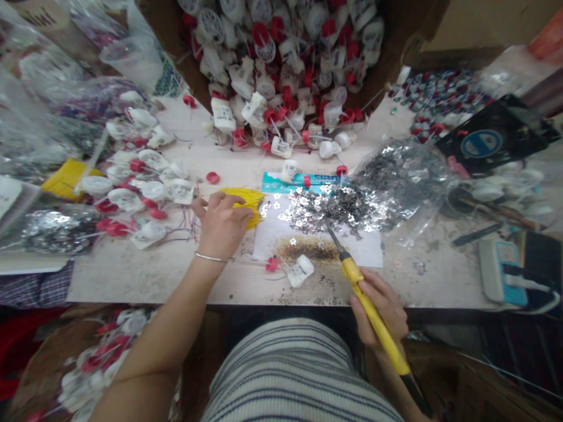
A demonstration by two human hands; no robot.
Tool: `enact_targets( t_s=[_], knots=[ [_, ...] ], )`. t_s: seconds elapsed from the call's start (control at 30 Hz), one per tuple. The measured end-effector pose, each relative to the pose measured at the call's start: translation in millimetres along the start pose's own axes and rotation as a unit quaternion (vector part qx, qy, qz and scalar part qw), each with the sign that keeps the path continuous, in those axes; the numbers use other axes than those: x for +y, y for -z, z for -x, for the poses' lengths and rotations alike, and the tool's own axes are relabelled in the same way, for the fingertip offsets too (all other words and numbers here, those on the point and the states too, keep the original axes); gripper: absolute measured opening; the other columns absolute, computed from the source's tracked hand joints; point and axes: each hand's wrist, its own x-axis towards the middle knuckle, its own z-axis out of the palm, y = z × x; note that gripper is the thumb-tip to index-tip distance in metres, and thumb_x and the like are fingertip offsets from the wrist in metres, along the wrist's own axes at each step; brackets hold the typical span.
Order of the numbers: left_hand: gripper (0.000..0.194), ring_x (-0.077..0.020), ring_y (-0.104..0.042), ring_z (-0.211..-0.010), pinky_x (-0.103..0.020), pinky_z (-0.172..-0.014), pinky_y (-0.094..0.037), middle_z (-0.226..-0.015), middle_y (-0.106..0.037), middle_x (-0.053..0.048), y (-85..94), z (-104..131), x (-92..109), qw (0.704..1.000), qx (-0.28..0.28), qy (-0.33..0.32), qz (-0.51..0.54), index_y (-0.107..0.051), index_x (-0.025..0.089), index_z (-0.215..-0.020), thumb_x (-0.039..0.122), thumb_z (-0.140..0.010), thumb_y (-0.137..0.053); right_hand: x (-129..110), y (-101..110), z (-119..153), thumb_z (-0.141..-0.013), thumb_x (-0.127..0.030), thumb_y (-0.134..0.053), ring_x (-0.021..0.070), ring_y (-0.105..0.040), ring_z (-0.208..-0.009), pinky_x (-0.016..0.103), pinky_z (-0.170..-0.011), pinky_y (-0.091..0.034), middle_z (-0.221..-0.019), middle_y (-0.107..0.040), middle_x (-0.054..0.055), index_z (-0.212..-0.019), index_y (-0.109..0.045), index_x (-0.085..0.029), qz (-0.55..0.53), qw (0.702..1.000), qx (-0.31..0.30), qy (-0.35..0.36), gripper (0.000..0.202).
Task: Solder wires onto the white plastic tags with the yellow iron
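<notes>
My right hand [382,308] grips a soldering iron [373,322] by its yellow handle. Its dark tip meets the near edge of a pile of small shiny metal pieces [325,208], which lies on a white sheet [373,249]. On the left, my left hand [224,220] rests over a bundle of thin yellow wires [253,205], with its fingers bent and the thumb side pinched down at the wires. A white plastic part [301,271] with a red ring [271,264] lies between my hands, close to a brown burnt patch on the sheet.
A cardboard box [404,35] full of white and red parts opens toward me at the back. More such parts [149,190] crowd the left side. At right are a plastic bag of metal pieces [400,176], a black box [497,135] and a power adapter [501,272].
</notes>
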Motion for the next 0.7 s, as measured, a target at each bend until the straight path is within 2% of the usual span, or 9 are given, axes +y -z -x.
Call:
enact_targets(
  t_s=[0.1,0.2,0.33,0.47,0.57,0.7],
  knots=[
    [0.024,-0.0338,-0.046,-0.110,-0.055,-0.091,-0.024,-0.104,-0.066,-0.007,4.4,-1,5,1.000,0.024,0.017,0.000,-0.071,0.023,-0.072,0.031,-0.086,-0.054,-2,3,6,-0.069,-0.004,-0.065,0.0246,-0.066,-0.099,0.041,-0.078,-0.061,-0.115,-0.065,0.010,-0.121,-0.056,-0.018,-0.025,1.000,0.013,-0.008,0.054],
    [0.024,-0.0297,-0.050,-0.104,-0.051,-0.091,-0.025,-0.100,-0.068,-0.006,8.9,5,19,0.999,0.037,-0.013,0.031,-0.071,0.024,-0.078,0.030,-0.089,-0.050,-4,5,9,-0.069,-0.004,-0.064,0.0243,-0.065,-0.100,0.041,-0.077,-0.061,-0.117,-0.064,0.008,-0.120,-0.057,-0.020,-0.031,0.999,0.015,-0.017,0.054],
    [0.019,-0.0220,-0.056,-0.087,-0.045,-0.087,-0.025,-0.083,-0.070,-0.002,3.2,16,56,0.985,-0.066,-0.109,0.113,-0.069,0.025,-0.083,0.027,-0.089,-0.051,-10,10,9,-0.072,-0.004,-0.060,0.0249,-0.064,-0.104,0.040,-0.079,-0.061,-0.122,-0.061,0.009,-0.114,-0.062,-0.020,-0.017,0.999,0.006,-0.032,0.045],
    [0.021,-0.0204,-0.056,-0.086,-0.041,-0.085,-0.024,-0.082,-0.069,-0.002,-7.5,21,85,0.963,-0.158,-0.155,0.153,-0.067,0.022,-0.080,0.022,-0.089,-0.048,-16,19,11,-0.071,-0.004,-0.062,0.0244,-0.066,-0.100,0.039,-0.079,-0.061,-0.117,-0.064,0.009,-0.122,-0.055,-0.020,-0.017,0.998,-0.004,-0.064,0.054],
    [0.021,-0.0200,-0.056,-0.083,-0.040,-0.082,-0.024,-0.079,-0.069,-0.001,-8.7,18,91,0.954,-0.195,-0.152,0.170,-0.067,0.021,-0.078,0.023,-0.089,-0.049,-16,23,14,-0.072,-0.005,-0.062,0.0243,-0.066,-0.098,0.039,-0.077,-0.061,-0.117,-0.064,0.008,-0.123,-0.053,-0.022,-0.026,0.997,-0.004,-0.071,0.054],
    [0.022,-0.0213,-0.055,-0.083,-0.040,-0.078,-0.023,-0.077,-0.069,-0.001,-8.4,16,92,0.956,-0.205,-0.133,0.163,-0.066,0.020,-0.075,0.023,-0.088,-0.049,-15,23,16,-0.072,-0.007,-0.061,0.0248,-0.067,-0.097,0.039,-0.076,-0.061,-0.116,-0.064,0.009,-0.120,-0.056,-0.019,-0.045,0.997,-0.019,-0.062,0.050]
  ],
)
